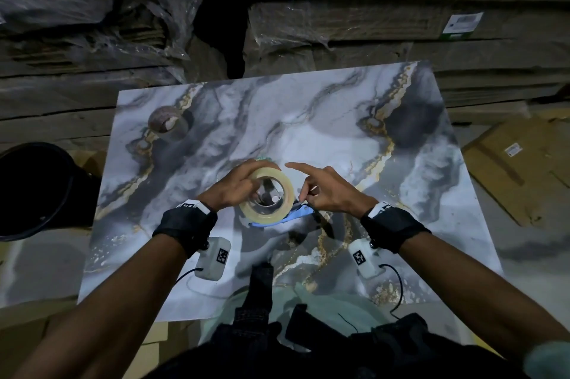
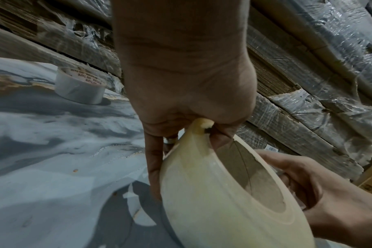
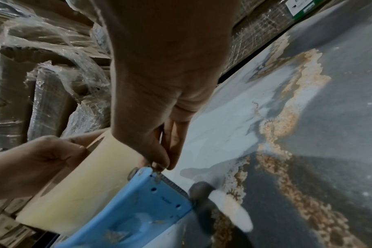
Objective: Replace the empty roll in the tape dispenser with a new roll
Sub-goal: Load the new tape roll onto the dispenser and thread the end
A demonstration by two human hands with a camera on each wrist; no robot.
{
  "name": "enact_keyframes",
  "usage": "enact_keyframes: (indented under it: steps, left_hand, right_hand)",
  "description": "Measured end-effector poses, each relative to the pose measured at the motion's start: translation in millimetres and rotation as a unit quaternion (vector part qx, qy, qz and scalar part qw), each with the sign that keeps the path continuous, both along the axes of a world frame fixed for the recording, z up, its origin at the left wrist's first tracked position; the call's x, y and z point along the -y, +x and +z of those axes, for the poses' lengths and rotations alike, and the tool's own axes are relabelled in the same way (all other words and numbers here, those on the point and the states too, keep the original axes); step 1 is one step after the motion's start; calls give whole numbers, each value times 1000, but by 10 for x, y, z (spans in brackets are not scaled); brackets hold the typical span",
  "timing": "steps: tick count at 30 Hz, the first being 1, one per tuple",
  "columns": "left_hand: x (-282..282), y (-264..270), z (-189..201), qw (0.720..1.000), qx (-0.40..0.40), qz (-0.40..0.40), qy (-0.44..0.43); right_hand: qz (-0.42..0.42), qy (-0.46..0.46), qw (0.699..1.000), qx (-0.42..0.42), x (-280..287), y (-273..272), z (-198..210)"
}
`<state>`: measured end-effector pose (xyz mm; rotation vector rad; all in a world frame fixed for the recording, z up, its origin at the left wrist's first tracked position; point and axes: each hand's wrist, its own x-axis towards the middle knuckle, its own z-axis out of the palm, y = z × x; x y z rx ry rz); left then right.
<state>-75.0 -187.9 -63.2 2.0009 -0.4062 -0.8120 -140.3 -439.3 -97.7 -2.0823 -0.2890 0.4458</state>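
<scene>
A new roll of pale clear tape (image 1: 266, 196) is held on edge above the marble-patterned table (image 1: 308, 119), and my left hand (image 1: 257, 181) grips its rim, thumb inside the core. A grey hub shows through the core. The blue tape dispenser (image 1: 296, 215) lies under and to the right of the roll. My right hand (image 1: 305, 198) pinches the dispenser's corner by the toothed blade (image 3: 174, 184), index finger stretched out. In the wrist views: the left hand (image 2: 181, 130), the roll (image 2: 212, 193), the right hand (image 3: 159, 166), the dispenser (image 3: 151, 209). The empty roll (image 1: 165, 122) stands at the table's far left.
Stacks of plastic-wrapped cardboard (image 1: 339, 23) rise right behind the table. A black bucket (image 1: 34, 190) stands off the left edge. Flattened cardboard boxes (image 1: 518, 168) lie on the floor to the right. The table's right half is bare marble pattern.
</scene>
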Motion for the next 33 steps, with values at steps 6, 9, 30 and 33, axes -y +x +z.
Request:
enact_keyframes:
  steps: [6, 9, 30, 33]
  left_hand:
    - [-10, 13, -32, 1000, 3, 0, 11]
    - [-20, 18, -76, 1000, 1, -12, 12]
    - [-19, 8, -40, 998, -41, -32, -20]
    - [4, 24, -33, 998, -31, -36, -31]
  right_hand:
    - [49, 10, 997, -65, 111, -93, 110]
    - [60, 3, 997, -46, 123, -108, 77]
    - [107, -59, 992, 6, 114, -59, 114]
    - [122, -72, 990, 13, 97, -57, 135]
